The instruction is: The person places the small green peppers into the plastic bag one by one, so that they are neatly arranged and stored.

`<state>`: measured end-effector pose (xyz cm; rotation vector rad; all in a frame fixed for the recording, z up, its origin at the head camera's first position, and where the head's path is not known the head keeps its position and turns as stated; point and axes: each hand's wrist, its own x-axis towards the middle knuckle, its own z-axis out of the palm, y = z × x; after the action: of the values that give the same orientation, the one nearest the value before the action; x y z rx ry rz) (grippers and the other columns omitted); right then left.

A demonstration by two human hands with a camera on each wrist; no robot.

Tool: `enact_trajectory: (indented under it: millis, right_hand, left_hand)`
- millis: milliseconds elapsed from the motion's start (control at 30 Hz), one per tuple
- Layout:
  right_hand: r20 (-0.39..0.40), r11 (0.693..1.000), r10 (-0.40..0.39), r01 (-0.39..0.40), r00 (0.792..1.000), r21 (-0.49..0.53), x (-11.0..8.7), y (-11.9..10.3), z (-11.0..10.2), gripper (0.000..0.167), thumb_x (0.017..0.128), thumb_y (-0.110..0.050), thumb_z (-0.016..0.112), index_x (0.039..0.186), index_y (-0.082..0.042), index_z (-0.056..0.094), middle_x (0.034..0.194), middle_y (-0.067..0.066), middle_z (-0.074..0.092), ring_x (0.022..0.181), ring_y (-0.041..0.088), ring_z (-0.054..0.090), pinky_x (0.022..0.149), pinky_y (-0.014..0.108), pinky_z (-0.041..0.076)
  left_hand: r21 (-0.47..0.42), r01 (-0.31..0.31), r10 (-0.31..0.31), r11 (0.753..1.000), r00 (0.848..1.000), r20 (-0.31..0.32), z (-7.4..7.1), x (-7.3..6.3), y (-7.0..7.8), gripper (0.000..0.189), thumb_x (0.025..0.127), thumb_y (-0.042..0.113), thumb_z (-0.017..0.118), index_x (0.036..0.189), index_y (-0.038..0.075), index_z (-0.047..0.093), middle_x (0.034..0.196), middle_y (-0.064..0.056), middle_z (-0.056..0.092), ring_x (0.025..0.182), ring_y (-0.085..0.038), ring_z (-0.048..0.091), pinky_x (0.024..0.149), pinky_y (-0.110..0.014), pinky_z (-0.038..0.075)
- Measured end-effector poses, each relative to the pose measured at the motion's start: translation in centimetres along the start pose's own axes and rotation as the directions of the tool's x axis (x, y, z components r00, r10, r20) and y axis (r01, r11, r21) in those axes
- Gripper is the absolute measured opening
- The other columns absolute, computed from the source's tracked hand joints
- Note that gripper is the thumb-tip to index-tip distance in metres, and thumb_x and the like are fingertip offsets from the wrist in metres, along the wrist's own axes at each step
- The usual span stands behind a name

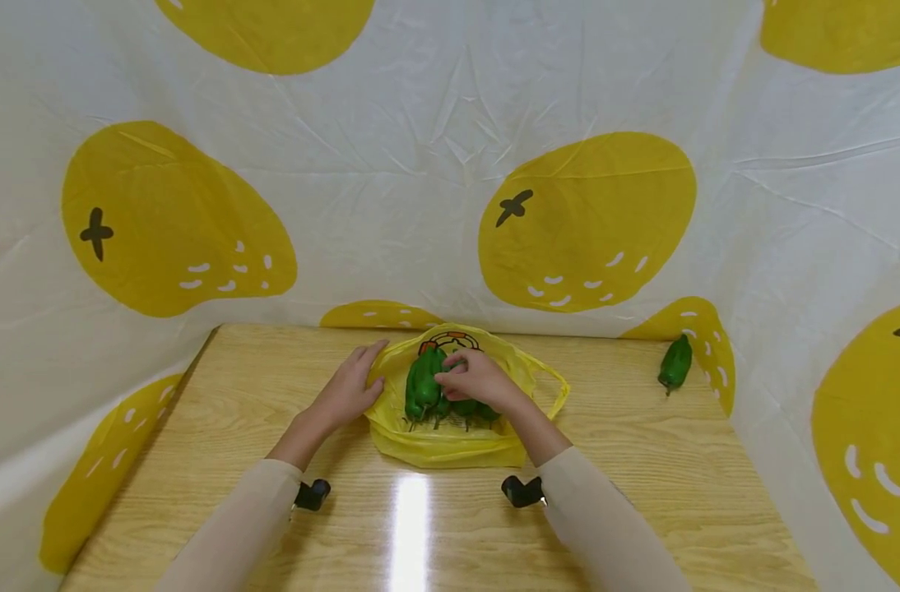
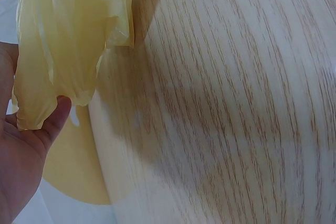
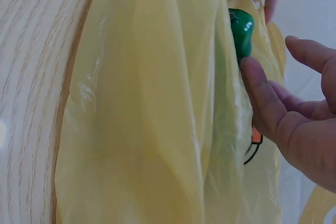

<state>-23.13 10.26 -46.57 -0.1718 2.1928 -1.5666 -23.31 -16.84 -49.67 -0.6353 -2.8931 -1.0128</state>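
A yellow plastic bag [image 1: 450, 450] lies with its mouth spread, and several green peppers [image 1: 424, 382] sit inside it. At the bag's left rim, my left hand [image 1: 352, 385] holds the plastic between thumb and fingers; in the left wrist view the thumb [image 2: 59, 116] overlaps the thin film. My right hand [image 1: 478, 380] is over the peppers inside the mouth, holding nothing, its thumb apart from its fingers. From the right wrist, the fingers [image 3: 268, 98] reach past the bag's rim beside a shiny green pepper [image 3: 241, 31]. Part of the pile is hidden under the right hand.
Another green pepper [image 1: 675, 363] lies alone at the back right of the wooden table [image 1: 628, 460]. A bag handle loop [image 1: 561, 390] sticks out to the right. White cloth with yellow fruit prints [image 1: 420, 238] rises behind and along both sides.
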Motion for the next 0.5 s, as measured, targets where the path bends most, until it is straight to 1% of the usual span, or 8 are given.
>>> enact_trajectory:
  millis: [200, 300, 400, 500]
  right_hand:
    - [0.037, 0.997, -0.065, 0.063, 0.997, 0.038, -1.3, 0.0, -1.4, 0.054, 0.103, -0.02, 0.065, 0.148, 0.003, 0.046, 0.125, 0.023, 0.064, 0.114, 0.044, 0.067, 0.099, 0.053, 0.056]
    - [0.027, 0.995, -0.087, 0.085, 0.996, 0.06, -2.2, 0.0, -2.2, 0.053, 0.102, -0.02, 0.066, 0.147, 0.001, 0.047, 0.127, 0.023, 0.061, 0.117, 0.047, 0.065, 0.101, 0.054, 0.055]
    - [0.015, 0.991, -0.111, 0.109, 0.994, 0.077, -3.3, 0.0, -3.1, 0.05, 0.103, -0.019, 0.065, 0.146, 0.0, 0.048, 0.127, 0.025, 0.059, 0.118, 0.049, 0.064, 0.101, 0.056, 0.054]
    - [0.004, 0.989, -0.125, 0.124, 0.992, 0.078, -4.5, 0.4, -4.0, 0.051, 0.103, -0.022, 0.065, 0.146, -0.001, 0.049, 0.13, 0.029, 0.057, 0.118, 0.049, 0.064, 0.101, 0.056, 0.054]
  left_hand:
    - [0.005, -0.004, 0.004, 1.0, 1.0, -0.005, 0.2, 0.1, -0.1, 0.068, 0.099, 0.008, 0.064, 0.161, 0.008, 0.035, 0.148, -0.025, 0.049, 0.137, -0.043, 0.051, 0.112, -0.058, 0.045]
    - [0.005, -0.005, 0.005, 1.0, 1.0, 0.0, 0.2, 0.3, -0.2, 0.068, 0.1, 0.009, 0.064, 0.161, 0.009, 0.034, 0.149, -0.025, 0.049, 0.137, -0.042, 0.051, 0.112, -0.057, 0.045]
    - [0.005, -0.009, 0.009, 1.0, 1.0, 0.001, 0.3, 0.3, 0.0, 0.068, 0.1, 0.009, 0.064, 0.161, 0.009, 0.034, 0.149, -0.025, 0.048, 0.137, -0.042, 0.05, 0.112, -0.057, 0.045]
    - [0.005, -0.008, 0.008, 1.0, 1.0, -0.003, 0.3, 0.2, 0.1, 0.068, 0.1, 0.008, 0.064, 0.161, 0.008, 0.034, 0.149, -0.025, 0.049, 0.137, -0.042, 0.051, 0.111, -0.058, 0.045]
